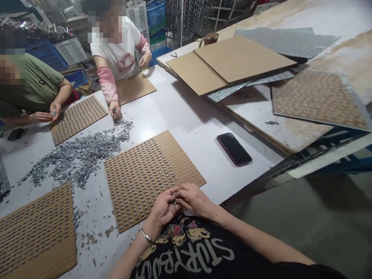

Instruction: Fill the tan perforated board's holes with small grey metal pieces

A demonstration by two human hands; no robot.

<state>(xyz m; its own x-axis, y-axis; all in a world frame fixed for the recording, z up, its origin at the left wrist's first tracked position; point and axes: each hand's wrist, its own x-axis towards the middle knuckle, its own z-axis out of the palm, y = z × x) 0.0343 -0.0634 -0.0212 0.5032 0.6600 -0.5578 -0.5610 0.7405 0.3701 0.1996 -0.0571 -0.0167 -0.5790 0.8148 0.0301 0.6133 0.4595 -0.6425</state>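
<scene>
My left hand (163,209) is cupped, palm up, at the near edge of a grooved brown board (186,164). A few small grey metal pieces (173,202) show in its curled fingers. My right hand (194,198) meets it there, fingertips bent together over the left palm; what they pinch is hidden. Rows of small oval metal pieces (136,174) sit in the board's grooves, while the strip on its right side shows bare grooves. Beyond the board's left side spreads a loose heap of the same grey pieces (87,155).
Two people sit across the white table (186,112); one person's hand (115,110) is in the heap, another's hands (54,112) are over a filled board (80,118). Another board (37,228) lies near left. A phone (234,149) and stacked flat boards (244,58) are at right.
</scene>
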